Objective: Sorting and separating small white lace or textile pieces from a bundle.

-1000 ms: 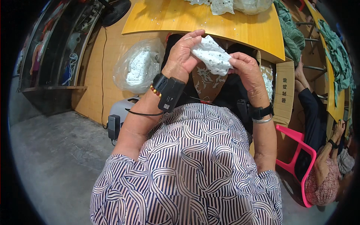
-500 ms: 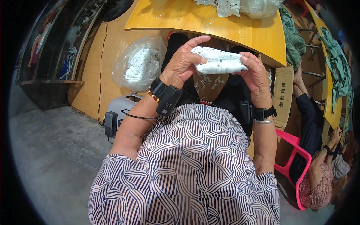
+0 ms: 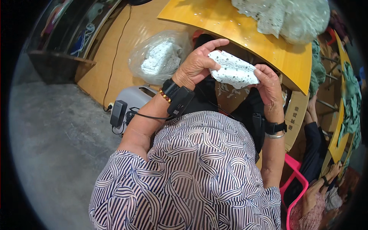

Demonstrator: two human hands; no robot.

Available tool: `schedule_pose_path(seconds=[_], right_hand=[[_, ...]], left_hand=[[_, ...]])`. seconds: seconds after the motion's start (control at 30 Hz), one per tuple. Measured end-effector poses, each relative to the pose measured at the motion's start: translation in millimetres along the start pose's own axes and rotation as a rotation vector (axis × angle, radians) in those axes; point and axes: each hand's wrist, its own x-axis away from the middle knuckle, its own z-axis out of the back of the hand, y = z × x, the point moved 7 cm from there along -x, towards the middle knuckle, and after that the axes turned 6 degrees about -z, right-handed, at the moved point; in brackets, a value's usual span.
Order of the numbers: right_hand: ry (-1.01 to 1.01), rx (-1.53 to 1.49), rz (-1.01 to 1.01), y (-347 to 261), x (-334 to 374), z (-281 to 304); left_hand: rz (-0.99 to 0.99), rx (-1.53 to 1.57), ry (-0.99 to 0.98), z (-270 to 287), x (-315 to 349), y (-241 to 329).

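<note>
Between my two hands, above my lap, is a folded piece of white cloth (image 3: 234, 69) dotted with dark spots or holes. My left hand (image 3: 197, 63) pinches its left end, thumb on top and index finger stretched out past it. At the right end my right hand (image 3: 268, 81) grips the cloth between thumb and fingers. To the left of my left hand, a clear plastic bag (image 3: 134, 63) on the floor holds more of the same spotted white cloth (image 3: 163, 55). Small white scraps (image 3: 232, 92) lie below, between my legs.
A yellow table (image 3: 214, 17) ahead bears white spotted cloth (image 3: 264, 17) and a clear plastic bag (image 3: 306, 21). A grey case (image 3: 132, 99) stands left, a cardboard box (image 3: 297, 115) right. Beyond a pink chair (image 3: 297, 180), another person (image 3: 312, 203) sits near green cloth (image 3: 350, 103).
The cloth now shows a broader, flatter face and tilts down to the right. The whole view has turned and shifted; both hands still hold the cloth.
</note>
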Motion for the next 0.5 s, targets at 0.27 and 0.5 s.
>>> schedule_pose_path(seconds=[0.27, 0.5], right_hand=[[-0.054, 0.213, -0.101, 21.0, -6.3, -25.6], [-0.024, 0.296, -0.115, 16.0, -11.3, -24.4]], left_hand=[[-0.163, 0.15, 0.273, 96.6, 11.2, 27.4], [-0.225, -0.32, 0.95, 283.2, 53.1, 45.1]])
